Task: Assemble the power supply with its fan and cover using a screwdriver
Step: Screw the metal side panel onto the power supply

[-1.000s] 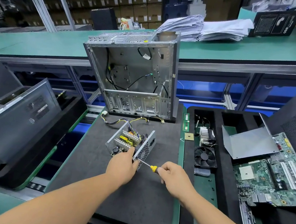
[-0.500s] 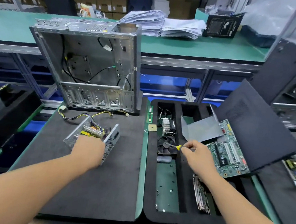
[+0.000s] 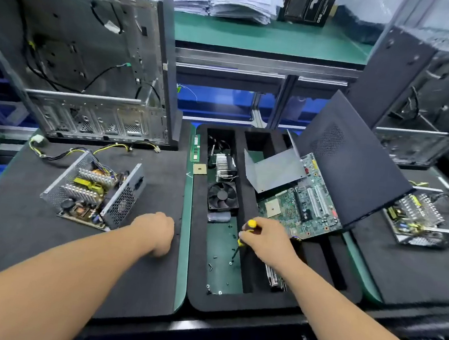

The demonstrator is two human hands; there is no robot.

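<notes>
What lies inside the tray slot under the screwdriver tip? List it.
Small dark screws lie scattered on the slot's green floor. The screwdriver, held by the right hand, points down among them. The hand hides the slot's right edge.

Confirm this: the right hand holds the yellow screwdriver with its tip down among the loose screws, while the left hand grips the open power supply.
Not quite. In the head view the left hand rests on the black mat, clear of the power supply. The right hand and screwdriver part is right.
</notes>
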